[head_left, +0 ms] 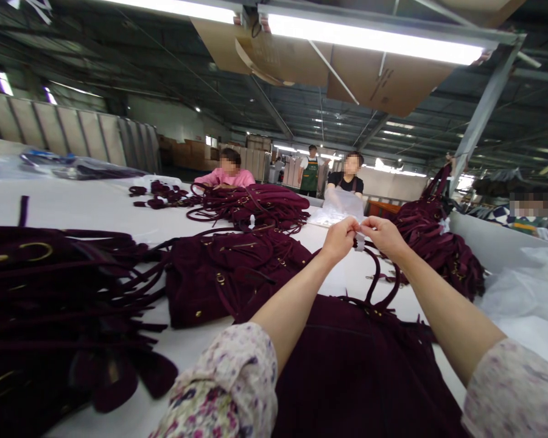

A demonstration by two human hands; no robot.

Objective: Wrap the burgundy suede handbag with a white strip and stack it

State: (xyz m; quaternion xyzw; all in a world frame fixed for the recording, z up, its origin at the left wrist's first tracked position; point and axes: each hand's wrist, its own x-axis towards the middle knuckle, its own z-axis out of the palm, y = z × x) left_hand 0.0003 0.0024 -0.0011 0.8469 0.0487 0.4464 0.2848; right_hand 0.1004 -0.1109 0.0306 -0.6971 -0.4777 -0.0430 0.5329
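My left hand (pixel 340 238) and my right hand (pixel 383 234) are raised together above the white table (pixel 95 210), fingers pinched on a small pale tag or slip (pixel 360 241) between them. Just below hangs the handle (pixel 378 274) of a dark burgundy suede handbag (pixel 347 365) that lies in front of me between my forearms. What the slip is exactly is too small to tell.
More burgundy fringed handbags lie at the left (pixel 50 292), in the middle (pixel 228 274), farther back (pixel 256 207) and in a pile at the right (pixel 438 243). Clear plastic bags (pixel 525 286) lie at the right. Other people work at the table's far side.
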